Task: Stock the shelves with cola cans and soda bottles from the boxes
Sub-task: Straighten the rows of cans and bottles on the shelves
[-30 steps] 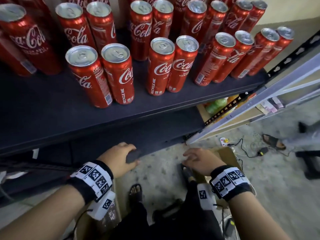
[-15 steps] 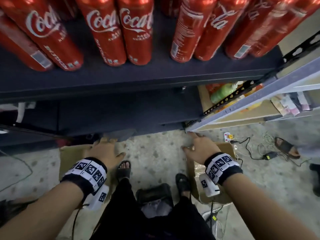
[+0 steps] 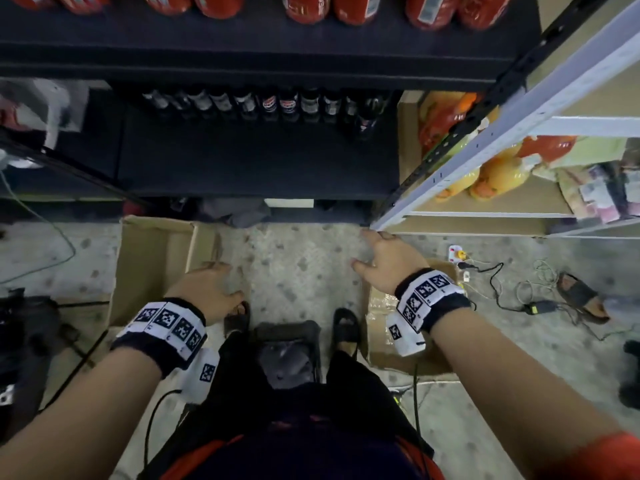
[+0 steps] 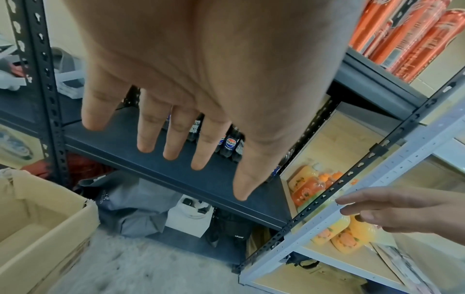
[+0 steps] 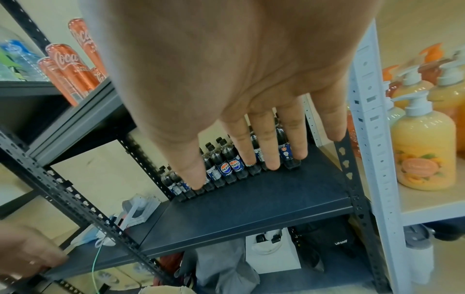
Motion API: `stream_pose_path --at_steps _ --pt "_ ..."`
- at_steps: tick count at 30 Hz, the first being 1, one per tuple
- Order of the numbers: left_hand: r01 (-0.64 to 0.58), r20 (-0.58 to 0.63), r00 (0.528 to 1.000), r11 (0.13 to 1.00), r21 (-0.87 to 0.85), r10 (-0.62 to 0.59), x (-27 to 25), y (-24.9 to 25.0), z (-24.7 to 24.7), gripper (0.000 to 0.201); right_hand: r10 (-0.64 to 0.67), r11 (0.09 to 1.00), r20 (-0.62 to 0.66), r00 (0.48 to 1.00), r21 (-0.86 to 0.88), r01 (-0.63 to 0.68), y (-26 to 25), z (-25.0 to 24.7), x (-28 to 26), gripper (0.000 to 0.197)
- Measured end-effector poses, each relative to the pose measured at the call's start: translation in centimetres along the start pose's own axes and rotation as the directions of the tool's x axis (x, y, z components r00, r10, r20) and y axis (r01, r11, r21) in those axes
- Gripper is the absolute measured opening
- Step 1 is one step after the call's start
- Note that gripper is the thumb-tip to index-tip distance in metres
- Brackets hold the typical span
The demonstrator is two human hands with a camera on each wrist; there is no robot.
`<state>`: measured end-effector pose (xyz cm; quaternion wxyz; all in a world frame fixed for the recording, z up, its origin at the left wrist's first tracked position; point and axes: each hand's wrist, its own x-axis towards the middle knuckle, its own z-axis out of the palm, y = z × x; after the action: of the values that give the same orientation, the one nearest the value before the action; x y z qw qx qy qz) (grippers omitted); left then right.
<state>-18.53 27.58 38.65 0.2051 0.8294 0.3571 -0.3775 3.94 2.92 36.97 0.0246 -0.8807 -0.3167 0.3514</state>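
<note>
Down goes the view: cans (image 3: 349, 5) slide to the top edge, and both hands drop toward the boxes on the floor. Left hand (image 3: 204, 289) hangs over the left box (image 3: 152, 258), fingers (image 4: 173, 137) spread and loose, holding nothing. Right hand (image 3: 388, 265) hovers above the right box (image 3: 384, 327), fingers (image 5: 266, 143) straight, empty too. My call: reach deep, grab one item per hand, lift upright. Bottles (image 3: 273, 105) line the back edge of the dark lower shelf (image 3: 256, 168); its front stands bare. Cables (image 3: 502, 289) trail across the speckled floor (image 3: 298, 268).
</note>
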Motion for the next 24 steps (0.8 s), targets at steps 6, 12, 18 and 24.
stream_pose_path --at_steps 6,12,18,24 --pt "-0.045 -0.052 0.998 0.998 -0.034 0.043 0.2 -3.8 0.2 0.069 0.021 1.000 -0.007 1.000 -0.009 -0.021 -4.2 2.5 -1.3 0.075" --pt "-0.085 -0.066 0.995 0.992 -0.098 0.079 1.0 -10.8 -2.3 0.068 0.070 0.998 -0.015 0.997 -0.009 -0.070 -12.4 4.3 -0.5 0.075" --pt "-0.093 -0.113 0.991 0.985 -0.143 0.078 1.2 -17.9 -5.2 0.072 0.013 0.997 -0.089 0.996 -0.071 -0.019 -21.6 4.5 1.0 0.079" --pt "-0.069 -0.146 0.989 0.974 -0.215 0.038 1.9 -20.0 -6.5 0.074 -0.026 0.998 -0.142 0.990 -0.055 0.018 -24.9 2.6 2.3 0.079"
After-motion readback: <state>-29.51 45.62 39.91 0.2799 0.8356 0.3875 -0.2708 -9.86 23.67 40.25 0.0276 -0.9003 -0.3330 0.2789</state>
